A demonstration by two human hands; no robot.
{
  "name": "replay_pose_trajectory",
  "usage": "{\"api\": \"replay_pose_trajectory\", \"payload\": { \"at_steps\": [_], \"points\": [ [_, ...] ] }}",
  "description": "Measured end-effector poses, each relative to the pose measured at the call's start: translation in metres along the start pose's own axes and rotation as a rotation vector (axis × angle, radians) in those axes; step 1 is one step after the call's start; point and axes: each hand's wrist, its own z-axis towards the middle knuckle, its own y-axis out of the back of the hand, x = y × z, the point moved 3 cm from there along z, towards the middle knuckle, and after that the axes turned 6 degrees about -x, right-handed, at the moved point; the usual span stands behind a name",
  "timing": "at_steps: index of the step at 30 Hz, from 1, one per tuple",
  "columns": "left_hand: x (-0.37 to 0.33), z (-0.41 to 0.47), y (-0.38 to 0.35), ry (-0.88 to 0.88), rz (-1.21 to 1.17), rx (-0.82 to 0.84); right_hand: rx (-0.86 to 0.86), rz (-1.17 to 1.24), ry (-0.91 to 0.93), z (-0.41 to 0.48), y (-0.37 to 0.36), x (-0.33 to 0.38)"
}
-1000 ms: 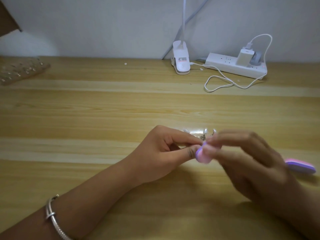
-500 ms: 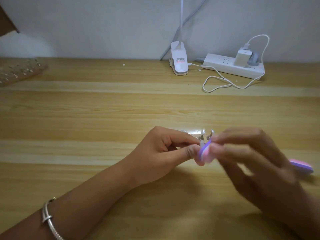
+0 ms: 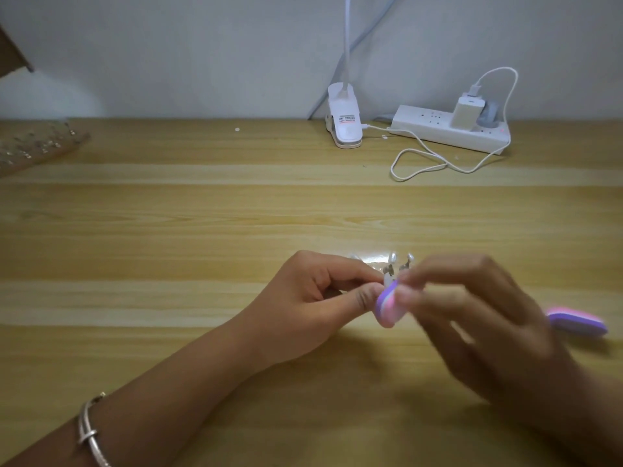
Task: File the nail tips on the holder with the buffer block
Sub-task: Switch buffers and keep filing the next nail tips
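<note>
My left hand (image 3: 315, 299) pinches the clear nail tip holder (image 3: 391, 266) between thumb and forefinger; only a few pale nail tips (image 3: 409, 257) stick up behind the fingers. My right hand (image 3: 472, 311), blurred, grips a small purple and pink buffer block (image 3: 387, 306) and holds it against a nail tip right beside my left thumb. Most of the holder is hidden by both hands.
A second purple and pink buffer block (image 3: 578, 321) lies on the wooden table (image 3: 168, 230) just right of my right hand. At the back stand a white clip lamp base (image 3: 344, 121), a power strip (image 3: 448, 129) with charger and looped cable. A board with studs (image 3: 33, 146) lies far left.
The buffer block in my right hand has shifted slightly and tilted against the nail tip; my right hand is motion-blurred. My left hand has stayed in place.
</note>
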Motion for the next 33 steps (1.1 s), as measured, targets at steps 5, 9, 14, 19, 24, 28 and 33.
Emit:
{"api": "replay_pose_trajectory", "payload": {
  "at_steps": [5,9,14,19,24,28,33],
  "points": [
    [0.0,0.0,0.0,-0.003,0.009,0.014,-0.058,0.107,-0.126,0.008,0.006,-0.006],
    [-0.001,0.001,0.001,-0.036,0.027,0.012,0.033,0.052,0.038,0.0,-0.005,0.006],
    [-0.001,0.0,-0.001,-0.003,0.015,0.01,-0.074,-0.017,-0.099,0.004,0.007,-0.013],
    [-0.003,0.0,0.0,-0.015,0.002,0.028,0.012,0.035,0.023,-0.002,-0.003,0.004],
    [-0.001,0.0,-0.001,0.016,-0.009,0.015,-0.082,0.018,-0.115,0.003,0.007,-0.012],
    [-0.001,0.001,-0.001,-0.027,0.019,-0.014,0.052,0.032,0.031,-0.004,-0.005,0.006],
    [0.001,0.001,-0.002,0.001,0.071,-0.015,-0.024,-0.049,-0.126,0.003,0.006,-0.017]
  ]
}}
